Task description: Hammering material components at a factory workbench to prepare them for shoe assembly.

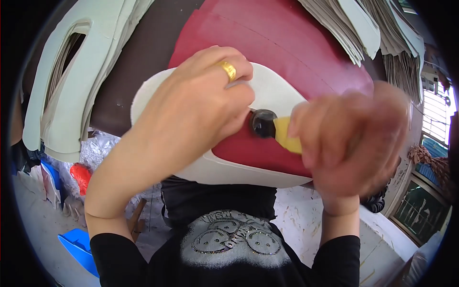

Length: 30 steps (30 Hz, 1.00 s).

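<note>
A white ring-shaped panel with a large opening lies over a red sheet, which shows through the opening. My left hand, with a gold ring on one finger, rests on the panel. Its fingers are curled and pressed together at the opening's inner edge; whatever they may pinch is hidden. My right hand, smeared by motion, is wrapped round the yellow handle of a hammer. The hammer's dark round head is just right of my left fingertips, over the red sheet; I cannot tell whether it touches.
Stacks of similar white cut-out panels lie at the left and at the far right. Dark brown material covers the surface beneath. Below left are a blue dustpan-like piece and a red bag. A window is at the right.
</note>
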Tool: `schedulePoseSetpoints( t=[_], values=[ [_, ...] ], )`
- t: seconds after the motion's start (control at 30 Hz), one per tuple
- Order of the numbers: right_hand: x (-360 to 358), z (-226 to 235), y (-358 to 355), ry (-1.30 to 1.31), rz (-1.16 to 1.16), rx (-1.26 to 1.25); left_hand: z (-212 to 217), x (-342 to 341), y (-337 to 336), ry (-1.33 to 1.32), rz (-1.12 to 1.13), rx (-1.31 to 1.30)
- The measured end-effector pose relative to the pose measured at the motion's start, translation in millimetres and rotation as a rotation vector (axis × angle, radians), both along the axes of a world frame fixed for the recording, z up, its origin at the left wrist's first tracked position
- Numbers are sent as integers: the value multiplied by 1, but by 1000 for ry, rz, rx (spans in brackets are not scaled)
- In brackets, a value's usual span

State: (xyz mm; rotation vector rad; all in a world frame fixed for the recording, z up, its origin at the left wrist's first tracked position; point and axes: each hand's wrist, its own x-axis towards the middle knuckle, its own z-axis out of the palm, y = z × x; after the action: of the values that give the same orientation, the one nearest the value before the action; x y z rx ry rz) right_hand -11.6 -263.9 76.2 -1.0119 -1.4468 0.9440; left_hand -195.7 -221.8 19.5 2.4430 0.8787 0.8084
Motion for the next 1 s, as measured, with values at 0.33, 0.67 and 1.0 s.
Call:
schedulePoseSetpoints(
  t=[0.33, 0.67, 1.0],
  values=[
    [-26, -7, 9, 126, -117, 71, -5, -2, -11, -95, 90, -37],
    [-5, 15, -58, 347, -63, 165, -2, 5, 14, 2, -392, -198],
    [7, 13, -43, 99, -82, 108, -3, 4, -10, -50, -78, -17]
  ],
)
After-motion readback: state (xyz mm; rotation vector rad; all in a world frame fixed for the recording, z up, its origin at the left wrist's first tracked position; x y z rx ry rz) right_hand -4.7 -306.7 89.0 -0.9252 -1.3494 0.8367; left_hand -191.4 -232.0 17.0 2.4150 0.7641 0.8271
